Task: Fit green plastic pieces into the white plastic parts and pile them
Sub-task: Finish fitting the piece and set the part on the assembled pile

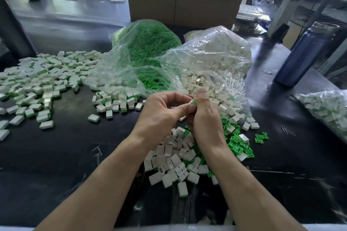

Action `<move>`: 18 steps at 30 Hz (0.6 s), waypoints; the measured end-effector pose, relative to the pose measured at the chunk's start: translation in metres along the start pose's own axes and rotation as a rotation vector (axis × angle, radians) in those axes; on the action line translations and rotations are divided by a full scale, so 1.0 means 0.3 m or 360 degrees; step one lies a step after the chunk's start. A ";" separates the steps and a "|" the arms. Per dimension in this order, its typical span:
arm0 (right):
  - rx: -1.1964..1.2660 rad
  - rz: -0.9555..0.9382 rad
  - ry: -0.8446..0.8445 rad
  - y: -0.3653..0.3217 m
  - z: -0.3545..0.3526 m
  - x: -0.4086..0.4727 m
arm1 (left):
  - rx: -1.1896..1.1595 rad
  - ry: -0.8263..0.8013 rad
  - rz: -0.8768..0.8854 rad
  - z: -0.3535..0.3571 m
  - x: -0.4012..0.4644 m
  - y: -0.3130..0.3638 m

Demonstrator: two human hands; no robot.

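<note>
Standing beside the operator, the following is observed, listed from largest item to smallest.

Surface (65, 155): dark, smooth and flat; loose parts lie still on it, but are judged likely to skid if nudged.

Bag of green pieces (148, 43): clear, soft film, lying open toward the operator; judged heavy as a whole, to be fed from by hand and not lifted.

Bag of white parts (216, 52): same thin film, mouth open and spilling onto the surface; judged crinkly and slippery, a poor thing to hold.

Finished pile (37, 80): white shells showing green edges, spread loosely at far left, well apart from the hands.

Loose white parts (174, 163): small, hollow rectangular shells heaped just below the hands; judged light and stiff, thin-walled, best taken by the two long sides.

Loose green pieces (240, 146): small, toothed inserts to the right of the heap; judged light, rigid, with fine prongs that could bend or snap if forced crooked.

Left hand (159, 116): fingers curled, fingertips pinching the workpiece from the left.

Right hand (204, 118): thumb upright behind the workpiece, fingers curled round it from the right.

Workpiece (193, 102): one white shell with green at its end, held between both hands above the heap. Grip: closed on it from both sides. Whether the insert is fully seated cannot be told.

Handling note: press straight along the shell's axis; light finger force is judged sufficient.
</note>
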State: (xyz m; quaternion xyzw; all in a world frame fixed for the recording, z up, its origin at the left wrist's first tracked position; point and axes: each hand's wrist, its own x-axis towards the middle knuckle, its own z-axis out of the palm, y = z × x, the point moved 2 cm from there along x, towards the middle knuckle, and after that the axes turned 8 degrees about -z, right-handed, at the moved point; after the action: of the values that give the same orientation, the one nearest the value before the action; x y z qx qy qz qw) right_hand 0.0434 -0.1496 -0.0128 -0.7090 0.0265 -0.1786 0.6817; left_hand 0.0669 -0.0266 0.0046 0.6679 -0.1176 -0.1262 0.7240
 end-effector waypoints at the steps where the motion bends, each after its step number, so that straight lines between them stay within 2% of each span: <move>1: -0.0085 -0.0044 0.0000 -0.004 -0.008 0.004 | 0.0040 0.0037 0.0009 -0.011 0.003 -0.002; 4: -0.0244 -0.0250 0.0026 -0.019 -0.042 0.015 | 0.0215 0.0191 0.0037 -0.053 0.014 -0.014; 7: -0.0314 -0.0348 -0.0098 -0.025 -0.055 0.018 | 0.0276 0.0258 0.0034 -0.079 0.022 -0.024; 18: -0.0401 -0.0338 -0.0297 -0.021 -0.054 0.020 | 0.0450 0.0149 0.0073 -0.100 0.018 -0.002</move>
State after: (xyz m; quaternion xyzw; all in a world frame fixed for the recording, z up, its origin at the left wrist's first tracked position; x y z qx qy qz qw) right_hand 0.0431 -0.1664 -0.0053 -0.8011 -0.0897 -0.1781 0.5643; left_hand 0.0821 -0.0004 0.0017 0.7656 -0.1154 -0.0605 0.6300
